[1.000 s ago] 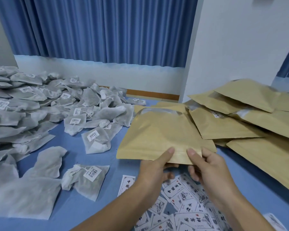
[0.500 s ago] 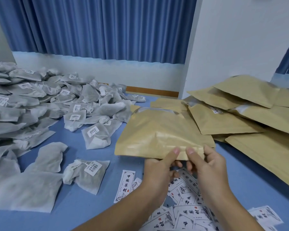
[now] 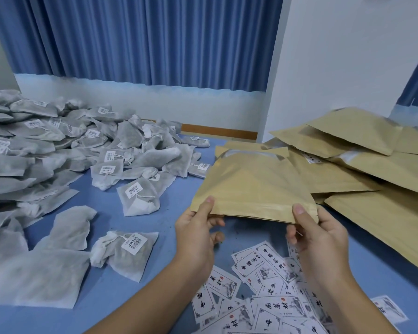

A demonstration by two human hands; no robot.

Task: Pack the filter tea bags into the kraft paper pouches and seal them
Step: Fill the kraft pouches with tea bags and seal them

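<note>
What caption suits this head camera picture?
The left hand and right hand pinch a kraft paper pouch beside heaped tea bags.

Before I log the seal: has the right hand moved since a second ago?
Yes. The right hand slid right along the near edge of the held pouch, toward the stacked pouches.

Kraft paper pouch (image 3: 253,189): matt tan paper, faintly fibrous, creased. Filter tea bags (image 3: 138,200): thin white non-woven mesh, semi-sheer, paper barcode tags. Printed labels (image 3: 270,263): smooth white paper. Table (image 3: 106,302): smooth matt blue. Curtain (image 3: 143,39): blue pleated cloth.
</note>
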